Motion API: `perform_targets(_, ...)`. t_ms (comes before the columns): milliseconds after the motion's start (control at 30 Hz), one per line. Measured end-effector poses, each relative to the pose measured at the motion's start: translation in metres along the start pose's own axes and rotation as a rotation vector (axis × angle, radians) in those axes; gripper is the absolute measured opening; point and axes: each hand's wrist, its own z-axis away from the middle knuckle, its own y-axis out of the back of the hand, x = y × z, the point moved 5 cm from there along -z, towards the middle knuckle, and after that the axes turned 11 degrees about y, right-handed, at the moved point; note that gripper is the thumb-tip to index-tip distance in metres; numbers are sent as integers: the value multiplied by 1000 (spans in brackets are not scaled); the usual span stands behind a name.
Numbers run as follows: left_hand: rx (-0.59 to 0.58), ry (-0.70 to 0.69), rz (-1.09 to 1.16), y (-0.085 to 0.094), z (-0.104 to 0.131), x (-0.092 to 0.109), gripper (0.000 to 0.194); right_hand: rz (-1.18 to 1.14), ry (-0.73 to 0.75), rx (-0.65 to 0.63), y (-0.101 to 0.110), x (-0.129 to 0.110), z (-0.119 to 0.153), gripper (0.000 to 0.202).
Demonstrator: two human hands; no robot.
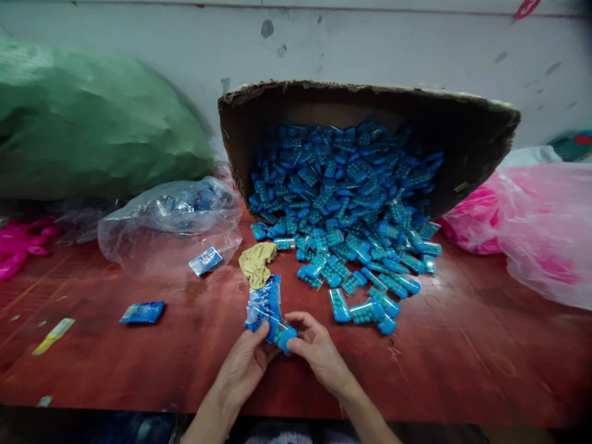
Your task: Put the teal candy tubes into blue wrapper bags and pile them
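Green plastic sacking (87, 117) is seen bulging far to the left of the hands, against the wall, with pink plastic pieces (21, 243) lying below it at the edge of the surface (462, 370). A yellow strip (53, 336) and a flat blue packet (142, 312) are laid well to the left of the left hand. Beyond that hand and to its left, a clear plastic bag (171, 222) with blue items inside is slumped on the red-brown wood, and a single small packet (206, 261) is placed against its front edge.

The left hand (245, 367) is clenched on a stack of blue packets (264, 305), with its thumb pressed near the lower end of the stack. The stack is fanned away from the hand toward a crumpled yellowish cloth (257, 262), which is found just beyond it. The right hand (319, 351) is closed on a small blue case (281, 336), which is held between the two hands and is touching the near end of the stack. Both hands are kept just above the surface, close to its near edge.

Beyond the right hand and to its right, loose blue cases in clear wrap (365, 277) are spilled across the wood from a tipped cardboard box (462, 129), whose open side is turned toward the hands and is filled with more of the same. Far to the right of the right hand, pink plastic bags (531, 228) are heaped beside the box.
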Motion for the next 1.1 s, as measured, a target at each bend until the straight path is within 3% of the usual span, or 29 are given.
perform_targets(100,-45,-21,-49,-8,3,3,7,141,9,52,3,1,1,23)
perform_targets(200,28,-62,-31,-10,5,7,9,381,136,76,1,-6,5,22)
perform_targets(267,81,-82,-6,-9,5,7,11,421,178,90,-2,-8,7,23)
perform_targets(333,79,-74,-5,-8,4,7,10,334,147,105,-2,-4,7,24)
perform_targets(467,-35,10,18,-8,2,3,6,41,21,123,-1,7,5,31)
perform_targets(700,-122,49,24,-24,2,-5,14,-59,-47,236,3,14,6,30)
perform_targets(800,-24,1,30,-25,3,-2,12,221,98,201,5,1,7,20)
perform_targets(933,72,0,23,-21,5,3,8,613,400,19,-3,-24,10,17)
perform_targets(1000,38,28,12,-21,5,4,5,654,455,-11,-5,-30,10,19)
perform_targets(1100,-17,51,38,-19,4,3,2,627,412,-5,-3,-34,6,24)
